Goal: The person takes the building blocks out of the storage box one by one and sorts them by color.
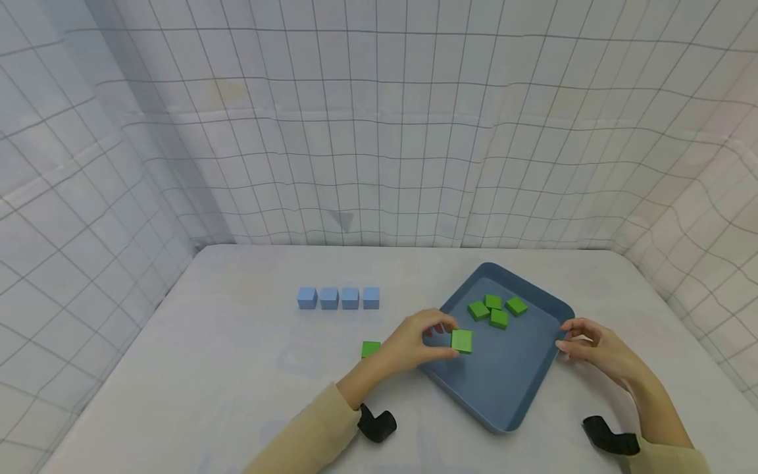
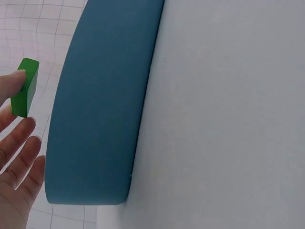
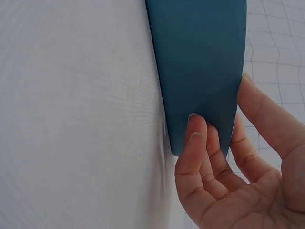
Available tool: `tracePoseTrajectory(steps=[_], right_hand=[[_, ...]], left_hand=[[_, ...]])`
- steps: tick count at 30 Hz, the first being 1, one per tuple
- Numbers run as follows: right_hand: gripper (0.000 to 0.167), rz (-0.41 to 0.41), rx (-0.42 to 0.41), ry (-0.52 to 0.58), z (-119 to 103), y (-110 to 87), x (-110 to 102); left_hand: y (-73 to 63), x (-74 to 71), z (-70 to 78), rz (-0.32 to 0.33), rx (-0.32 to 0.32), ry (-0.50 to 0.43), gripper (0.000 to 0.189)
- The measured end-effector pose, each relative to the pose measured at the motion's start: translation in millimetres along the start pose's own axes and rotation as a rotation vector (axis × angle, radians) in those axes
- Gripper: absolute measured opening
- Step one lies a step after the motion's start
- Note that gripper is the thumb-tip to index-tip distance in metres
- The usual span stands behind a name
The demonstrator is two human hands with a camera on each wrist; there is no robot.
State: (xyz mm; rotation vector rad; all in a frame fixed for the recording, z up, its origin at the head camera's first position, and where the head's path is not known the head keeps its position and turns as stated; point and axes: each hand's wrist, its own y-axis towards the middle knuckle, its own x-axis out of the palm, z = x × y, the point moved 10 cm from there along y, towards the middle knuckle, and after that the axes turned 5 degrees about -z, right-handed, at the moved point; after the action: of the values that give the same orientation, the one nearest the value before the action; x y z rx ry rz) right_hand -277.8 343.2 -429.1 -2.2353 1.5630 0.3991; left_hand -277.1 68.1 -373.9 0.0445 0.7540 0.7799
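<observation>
My left hand (image 1: 408, 342) pinches a green block (image 1: 462, 342) between thumb and fingertips, above the left part of a blue tray (image 1: 515, 401). In the left wrist view the same block (image 2: 26, 88) shows edge-on, higher than the tray's side wall (image 2: 100, 105). Inside the tray's far half lie several green blocks (image 1: 499, 319). My right hand (image 1: 601, 349) holds the tray at its right corner. In the right wrist view its thumb meets the rim while curled fingers (image 3: 190, 162) lie against the outer wall (image 3: 200, 57). Another green block (image 1: 370, 349) sits on the table, partly behind my left hand.
Several light blue cubes (image 1: 350, 298) stand in a row on the white table (image 1: 237, 368), left of the tray. A white curtain with a grid pattern (image 1: 379, 131) closes off the back and both sides. Black wrist-worn pieces (image 1: 378, 424) are beside both sleeves.
</observation>
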Motion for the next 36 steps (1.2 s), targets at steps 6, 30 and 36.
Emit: tracePoseTrajectory(steps=[6,30,36], right_hand=[[0.034,0.007,-0.007,-0.004,0.1,-1.0,-0.2],[0.033,0.017,0.011,-0.013,-0.1,-1.6,-0.7],[0.032,0.01,0.011,-0.013,-1.1,-0.8,0.0]], left_hand=[[-15.3,-12.8,-3.1,0.039,0.007,0.012,0.037],[-80.0,-69.3,-25.8,0.162,-0.054,0.109,0.035],[-94.2,-80.1,-36.5,0.148,-0.107,0.117,0.034]])
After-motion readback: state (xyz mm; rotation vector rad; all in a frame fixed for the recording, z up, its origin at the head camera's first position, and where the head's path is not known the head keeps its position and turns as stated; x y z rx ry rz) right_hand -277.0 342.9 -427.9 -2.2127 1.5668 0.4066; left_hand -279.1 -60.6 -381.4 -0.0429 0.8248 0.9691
